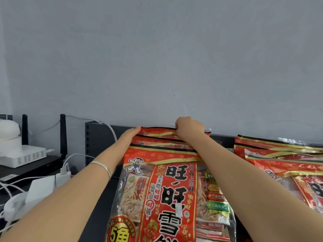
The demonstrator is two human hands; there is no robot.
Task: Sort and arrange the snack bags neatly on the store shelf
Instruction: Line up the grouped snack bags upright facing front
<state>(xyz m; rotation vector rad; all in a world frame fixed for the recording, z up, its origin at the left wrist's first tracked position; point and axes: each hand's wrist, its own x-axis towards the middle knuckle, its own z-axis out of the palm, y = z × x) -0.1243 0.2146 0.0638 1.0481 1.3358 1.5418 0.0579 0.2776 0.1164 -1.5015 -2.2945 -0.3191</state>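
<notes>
A stack of large red snack bags (167, 189) with gold trim and a cartoon boy stands in a row on the dark shelf (97, 215), leaning toward the wall. My right hand (189, 128) pinches the top seam of the rear bags, fingers curled over the edge. With its fingers straight, my left hand (128, 138) lies flat against the stack's left side near the top. A silver bangle sits on my left wrist. A second pile of the same red bags (283, 161) lies to the right.
To the left sit a white router box (26, 156), two black antennas (63, 133), white chargers and tangled cables (15, 189). A dark upright shelf panel (94, 142) stands behind the bags. A plain grey wall (157, 58) fills the upper view.
</notes>
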